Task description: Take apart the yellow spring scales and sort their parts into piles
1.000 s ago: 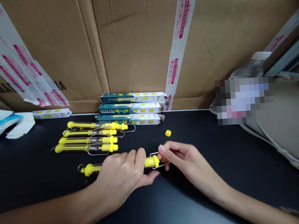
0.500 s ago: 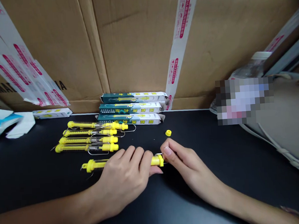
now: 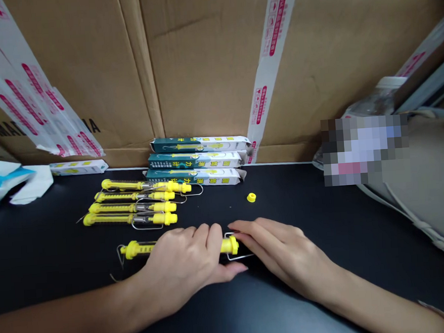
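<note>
A yellow spring scale [image 3: 136, 249] with a clear tube lies on the black table [image 3: 325, 230]. My left hand [image 3: 187, 265] is wrapped over its middle, holding it down. My right hand [image 3: 281, 251] rests at the scale's right end, fingers stretched out and together, fingertips against the yellow end cap [image 3: 230, 245] and its wire loop. A thin wire hook sticks out at the scale's left end.
Several more yellow spring scales [image 3: 133, 205] lie in a row behind my left hand. Three flat green-and-white boxes [image 3: 199, 160] are stacked against a cardboard wall [image 3: 199, 61]. A loose yellow cap [image 3: 251, 197] lies nearby. A bag [image 3: 429, 192] sits at right.
My right hand has flattened and lowered against the scale's right end; earlier its fingers pinched the wire loop. The scale slid slightly along the table under my left hand.
</note>
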A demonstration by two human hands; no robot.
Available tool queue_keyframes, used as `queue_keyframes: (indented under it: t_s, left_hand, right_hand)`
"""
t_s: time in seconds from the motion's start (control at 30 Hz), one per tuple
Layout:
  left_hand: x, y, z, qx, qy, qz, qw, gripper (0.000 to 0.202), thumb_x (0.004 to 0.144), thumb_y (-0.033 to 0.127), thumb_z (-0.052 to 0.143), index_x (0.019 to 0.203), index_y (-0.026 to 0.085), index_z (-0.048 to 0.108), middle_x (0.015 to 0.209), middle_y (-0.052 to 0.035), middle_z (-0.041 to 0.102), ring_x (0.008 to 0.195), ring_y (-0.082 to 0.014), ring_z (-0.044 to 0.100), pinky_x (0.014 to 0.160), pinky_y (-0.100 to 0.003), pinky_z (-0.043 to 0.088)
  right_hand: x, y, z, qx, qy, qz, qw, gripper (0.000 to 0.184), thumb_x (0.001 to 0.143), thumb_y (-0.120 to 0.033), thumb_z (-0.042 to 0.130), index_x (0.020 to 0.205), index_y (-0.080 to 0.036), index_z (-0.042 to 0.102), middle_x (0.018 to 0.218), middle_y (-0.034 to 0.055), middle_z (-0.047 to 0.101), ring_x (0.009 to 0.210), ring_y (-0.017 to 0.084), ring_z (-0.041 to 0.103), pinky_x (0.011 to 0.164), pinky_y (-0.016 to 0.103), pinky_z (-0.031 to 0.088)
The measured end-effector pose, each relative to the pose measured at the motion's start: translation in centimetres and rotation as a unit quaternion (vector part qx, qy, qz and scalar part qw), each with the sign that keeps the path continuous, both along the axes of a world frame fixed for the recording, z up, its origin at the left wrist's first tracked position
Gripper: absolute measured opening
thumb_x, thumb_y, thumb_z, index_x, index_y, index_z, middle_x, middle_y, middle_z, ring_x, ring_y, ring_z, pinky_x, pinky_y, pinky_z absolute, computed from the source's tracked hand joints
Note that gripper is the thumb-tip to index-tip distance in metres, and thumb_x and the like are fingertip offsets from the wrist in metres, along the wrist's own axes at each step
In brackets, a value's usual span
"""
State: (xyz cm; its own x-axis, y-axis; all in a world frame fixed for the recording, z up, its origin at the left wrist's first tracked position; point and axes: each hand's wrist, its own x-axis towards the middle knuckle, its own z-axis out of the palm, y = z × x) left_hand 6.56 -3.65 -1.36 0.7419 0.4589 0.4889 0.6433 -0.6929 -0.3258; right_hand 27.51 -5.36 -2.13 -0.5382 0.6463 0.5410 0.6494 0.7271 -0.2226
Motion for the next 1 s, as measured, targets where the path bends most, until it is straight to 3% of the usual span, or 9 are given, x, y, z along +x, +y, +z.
queue_keyframes:
  t_s: [0.07,0.13,0.23,0.33,0.5,0.7,1.0]
  left_hand:
    - [0.00,0.12,-0.03,-0.005,-0.007,-0.006,1.000,0.051,0.091,0.066,0.046,0.074,0.018,0.050,0.056,0.0025,0.056,0.046,-0.0165,0.060,0.041,-0.030,0.038]
    - [0.00,0.17,0.00,-0.003,-0.016,-0.010,1.000,0.047,0.095,0.060,0.044,0.073,0.019,0.049,0.055,0.0029,0.055,0.045,-0.0163,0.059,0.040,-0.030,0.038]
    - [-0.04,0.04,0.07,-0.001,-0.018,-0.020,1.000,0.037,0.097,0.047,0.048,0.073,0.019,0.048,0.054,0.0039,0.053,0.044,-0.0161,0.059,0.040,-0.030,0.038]
    - [-0.15,-0.13,0.10,0.000,-0.012,-0.029,0.999,0.035,0.094,0.047,0.054,0.074,0.019,0.048,0.055,0.0041,0.052,0.045,-0.0166,0.058,0.038,-0.031,0.037]
    - [-0.32,-0.16,0.26,-0.004,0.005,-0.034,0.999,0.036,0.090,0.049,0.061,0.074,0.020,0.048,0.055,0.0047,0.051,0.043,-0.0170,0.057,0.037,-0.031,0.036]
    - [-0.39,0.13,0.36,-0.016,0.012,-0.040,0.999,0.041,0.092,0.055,0.056,0.074,0.019,0.049,0.055,0.0037,0.053,0.043,-0.0175,0.058,0.036,-0.031,0.034]
    - [-0.51,0.15,-0.14,-0.069,-0.001,-0.020,0.997,0.056,0.083,0.073,0.052,0.080,0.016,0.052,0.057,0.0030,0.059,0.047,-0.0191,0.063,0.041,-0.029,0.034]
  right_hand:
    - [-0.03,-0.04,-0.10,0.001,0.017,0.005,1.000,0.017,0.102,-0.018,0.046,0.110,-0.014,0.060,0.081,0.0045,0.069,0.067,0.015,0.065,0.061,0.027,0.052]
    - [-0.13,-0.11,-0.23,-0.008,0.033,0.014,0.999,0.013,0.101,-0.016,0.047,0.102,-0.014,0.060,0.081,0.0046,0.069,0.065,0.014,0.064,0.059,0.026,0.050]
    - [-0.27,-0.18,-0.47,0.000,0.029,0.020,0.999,0.017,0.100,-0.014,0.048,0.087,-0.014,0.059,0.067,0.0016,0.061,0.055,0.013,0.055,0.050,0.027,0.041]
    - [-0.36,-0.17,-0.65,-0.003,0.028,0.014,1.000,0.023,0.099,-0.014,0.049,0.078,-0.016,0.056,0.061,-0.0018,0.051,0.050,0.011,0.046,0.047,0.028,0.034]
    - [-0.38,-0.25,-0.79,0.005,0.041,0.013,0.999,0.018,0.098,-0.011,0.051,0.082,-0.014,0.058,0.062,-0.0018,0.050,0.050,0.011,0.044,0.048,0.028,0.033]
    - [-0.24,-0.26,-0.97,0.010,0.039,0.017,0.999,0.019,0.098,-0.011,0.052,0.080,-0.014,0.058,0.061,-0.0012,0.054,0.049,0.011,0.046,0.047,0.028,0.033]
    - [0.14,0.57,-0.41,-0.124,0.098,0.020,0.987,0.009,0.097,-0.019,0.056,0.089,-0.019,0.059,0.081,-0.0013,0.070,0.060,0.008,0.062,0.057,0.019,0.044]
